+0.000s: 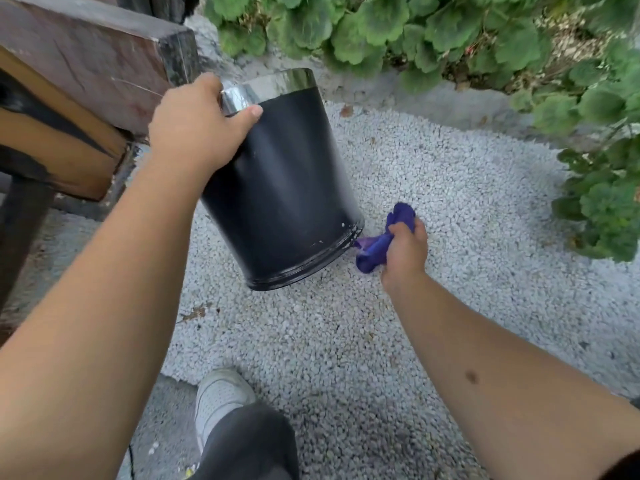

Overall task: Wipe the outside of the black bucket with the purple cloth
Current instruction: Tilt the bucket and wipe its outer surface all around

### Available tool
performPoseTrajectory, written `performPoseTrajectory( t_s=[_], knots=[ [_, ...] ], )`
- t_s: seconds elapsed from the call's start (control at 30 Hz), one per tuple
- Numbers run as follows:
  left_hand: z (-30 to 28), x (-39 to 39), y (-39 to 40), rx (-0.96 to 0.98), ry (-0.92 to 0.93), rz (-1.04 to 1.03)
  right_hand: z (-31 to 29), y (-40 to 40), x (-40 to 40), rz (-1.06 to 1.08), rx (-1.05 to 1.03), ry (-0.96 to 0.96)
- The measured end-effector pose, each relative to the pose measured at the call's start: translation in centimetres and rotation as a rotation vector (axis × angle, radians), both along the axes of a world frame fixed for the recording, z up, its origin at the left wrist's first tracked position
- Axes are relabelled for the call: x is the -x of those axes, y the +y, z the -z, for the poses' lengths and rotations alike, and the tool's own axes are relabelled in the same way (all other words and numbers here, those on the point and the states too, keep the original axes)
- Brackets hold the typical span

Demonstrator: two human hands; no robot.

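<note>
The black bucket (287, 188) has a shiny silver band at its rim and a ridged base. It is tilted, with its top leaning away from me and its base toward me, over the gravel. My left hand (195, 124) grips the silver rim at the upper left, thumb lying across the band. My right hand (405, 252) is shut on the bunched purple cloth (379, 242), low at the bucket's right side. One end of the cloth touches the bucket's bottom edge.
White gravel (433, 209) covers the ground. A dark wooden beam structure (86, 64) stands at the left, close to the bucket. Green leafy plants (450, 26) border the top and right. My white shoe (221, 396) and dark trouser leg are at the bottom.
</note>
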State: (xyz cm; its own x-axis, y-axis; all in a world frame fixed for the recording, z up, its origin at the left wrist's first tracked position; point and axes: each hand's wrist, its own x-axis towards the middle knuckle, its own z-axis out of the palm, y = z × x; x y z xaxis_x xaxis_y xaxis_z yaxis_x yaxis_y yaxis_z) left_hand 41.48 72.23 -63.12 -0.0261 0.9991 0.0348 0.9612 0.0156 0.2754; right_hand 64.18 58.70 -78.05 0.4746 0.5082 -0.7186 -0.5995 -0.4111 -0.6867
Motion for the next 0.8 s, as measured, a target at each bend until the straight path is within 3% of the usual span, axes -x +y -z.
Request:
performPoseTrajectory(
  t_s=[0.1,0.23,0.53,0.6,0.8],
  knots=[
    [0.8,0.6,-0.3,-0.035,-0.044,-0.021,0.2,1.9,-0.2,-0.175,-0.073,-0.028],
    [0.7,0.4,-1.7,-0.061,-0.109,0.000,0.1,3.3,0.6,-0.440,0.020,-0.092],
    [0.1,-0.9,-1.9,-0.012,-0.163,-0.085,-2.1,-0.1,4.6,-0.362,0.109,-0.161],
    [0.1,-1.0,-2.0,-0.013,-0.160,-0.088,-3.2,-1.7,6.4,-0.342,0.085,-0.253],
    [0.0,-0.9,-2.2,-0.016,-0.151,-0.079,-4.6,-6.1,11.8,-0.624,0.098,-0.516]
  ],
)
